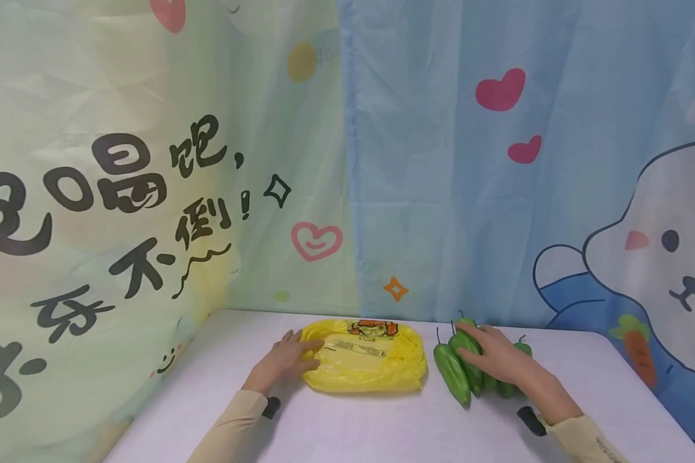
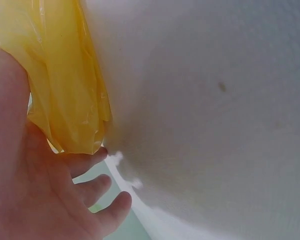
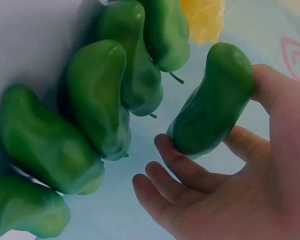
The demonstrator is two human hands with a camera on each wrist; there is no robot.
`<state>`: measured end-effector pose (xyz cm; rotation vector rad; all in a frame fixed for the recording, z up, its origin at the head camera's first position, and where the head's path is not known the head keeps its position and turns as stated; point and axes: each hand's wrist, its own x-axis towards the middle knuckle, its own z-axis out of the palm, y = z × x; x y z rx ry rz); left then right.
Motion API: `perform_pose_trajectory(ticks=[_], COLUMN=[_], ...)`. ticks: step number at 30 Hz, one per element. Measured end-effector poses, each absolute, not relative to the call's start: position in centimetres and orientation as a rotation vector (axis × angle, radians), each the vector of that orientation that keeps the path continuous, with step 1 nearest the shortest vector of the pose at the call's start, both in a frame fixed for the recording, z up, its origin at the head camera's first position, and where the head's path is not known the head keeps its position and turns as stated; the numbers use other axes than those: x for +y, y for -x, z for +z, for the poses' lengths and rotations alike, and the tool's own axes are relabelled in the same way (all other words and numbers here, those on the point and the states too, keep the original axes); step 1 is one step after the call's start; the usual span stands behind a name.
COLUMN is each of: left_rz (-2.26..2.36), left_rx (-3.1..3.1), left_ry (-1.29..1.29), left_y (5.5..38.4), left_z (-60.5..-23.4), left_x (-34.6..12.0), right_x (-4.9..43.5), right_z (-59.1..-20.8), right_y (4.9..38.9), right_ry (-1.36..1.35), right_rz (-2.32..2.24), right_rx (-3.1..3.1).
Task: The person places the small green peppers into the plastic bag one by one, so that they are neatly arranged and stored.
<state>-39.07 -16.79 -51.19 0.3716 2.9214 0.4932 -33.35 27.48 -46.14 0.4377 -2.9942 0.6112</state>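
A yellow plastic bag (image 1: 353, 360) with printing lies crumpled on the table. Against its left end rests my left hand (image 1: 286, 360), fingers spread; the left wrist view has the bag's yellow edge (image 2: 70, 85) beside the thumb and over part of the left hand (image 2: 50, 190). To the bag's right, my right hand (image 1: 504, 357) holds a green pepper (image 1: 466, 350) between thumb and fingers. In the right wrist view this pepper (image 3: 212, 102) is apart from the others, near the bent fingers of the right hand (image 3: 235, 180).
Several more green peppers (image 3: 97, 95) lie in a row beside and under the right hand, the leftmost pepper (image 1: 453, 376) nearest the bag. They rest on a white table (image 1: 376, 431). A printed curtain (image 1: 405, 161) hangs behind the table's far edge.
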Motion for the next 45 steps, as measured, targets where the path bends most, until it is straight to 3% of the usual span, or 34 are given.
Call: perform_pose_trajectory(ticks=[45], left_rz=[0.512], left_rx=[2.908], left_ry=[-0.385], left_y=[39.4], left_z=[-51.3], left_x=[-17.0], right_x=[22.8], right_z=[-46.1], right_y=[34.4], right_ry=[-0.502], right_rz=[0.630], right_rx=[-3.060])
